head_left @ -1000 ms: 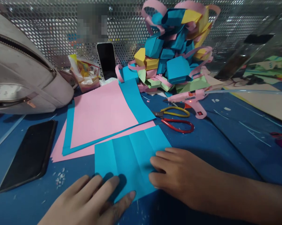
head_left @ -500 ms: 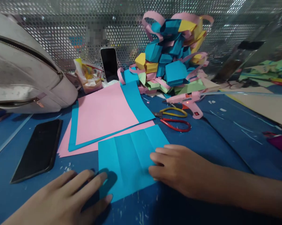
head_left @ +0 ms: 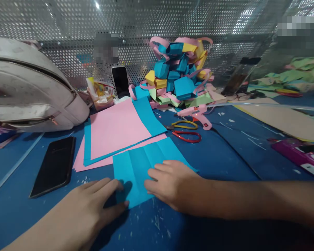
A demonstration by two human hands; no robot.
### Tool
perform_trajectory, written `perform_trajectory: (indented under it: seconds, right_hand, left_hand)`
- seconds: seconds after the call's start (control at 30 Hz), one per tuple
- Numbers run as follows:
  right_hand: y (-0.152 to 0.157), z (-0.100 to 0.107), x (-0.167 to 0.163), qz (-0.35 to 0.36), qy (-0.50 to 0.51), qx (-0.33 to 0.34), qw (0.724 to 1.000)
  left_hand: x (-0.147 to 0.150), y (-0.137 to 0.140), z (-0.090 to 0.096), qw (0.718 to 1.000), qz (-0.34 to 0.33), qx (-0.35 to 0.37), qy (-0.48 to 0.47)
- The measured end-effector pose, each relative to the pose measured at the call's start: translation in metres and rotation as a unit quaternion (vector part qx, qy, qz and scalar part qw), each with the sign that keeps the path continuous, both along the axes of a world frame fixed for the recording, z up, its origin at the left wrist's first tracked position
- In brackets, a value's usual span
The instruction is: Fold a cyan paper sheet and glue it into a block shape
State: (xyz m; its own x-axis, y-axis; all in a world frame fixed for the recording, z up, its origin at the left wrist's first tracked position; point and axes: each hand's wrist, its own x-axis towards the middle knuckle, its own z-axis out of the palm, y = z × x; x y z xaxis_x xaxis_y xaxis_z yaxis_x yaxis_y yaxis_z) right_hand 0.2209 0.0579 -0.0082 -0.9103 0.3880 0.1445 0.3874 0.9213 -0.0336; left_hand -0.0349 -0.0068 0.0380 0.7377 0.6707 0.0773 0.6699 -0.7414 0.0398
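Head cam: L hand (head_left: 96,198) spread, R hand (head_left: 172,184) bunched on blue sheet (head_left: 137,169), grip unclear; btl (head_left: 239,74) w/ brown contents (head_left: 232,83).

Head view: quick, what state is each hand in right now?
Left hand: open, thumb and fingers apart at the creased blue paper's near-left edge.
Right hand: fingers curled over that paper; whether it grips cannot be told.

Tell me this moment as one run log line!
left hand: at left edge of creased blue sheet | right hand: curled, on that sheet | scissors: handles apart | pink glue gun: near scissors
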Motion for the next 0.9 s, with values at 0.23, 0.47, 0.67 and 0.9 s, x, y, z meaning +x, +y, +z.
perform_trajectory:
  seconds: [0.23, 0.47, 0.67, 0.9]
  right_hand:
    - [-0.007, -0.004, -0.002, -0.006, 0.007, 0.058, 0.998]
    - [-0.008, -0.005, 0.000, -0.031, 0.001, 0.035, 0.999]
    - [-0.004, -0.006, 0.016, -0.056, -0.016, 0.010, 0.998]
    - [0.001, -0.003, 0.031, -0.076, -0.039, -0.013, 0.996]
  left_hand:
    - [0.011, -0.011, -0.021, 0.995, -0.047, 0.081, 0.048]
    - [0.013, -0.015, -0.029, 0.993, -0.032, 0.101, 0.056]
    - [0.015, -0.016, -0.030, 0.996, 0.008, 0.083, 0.042]
    - [0.015, -0.014, -0.026, 0.995, 0.011, 0.073, 0.062]
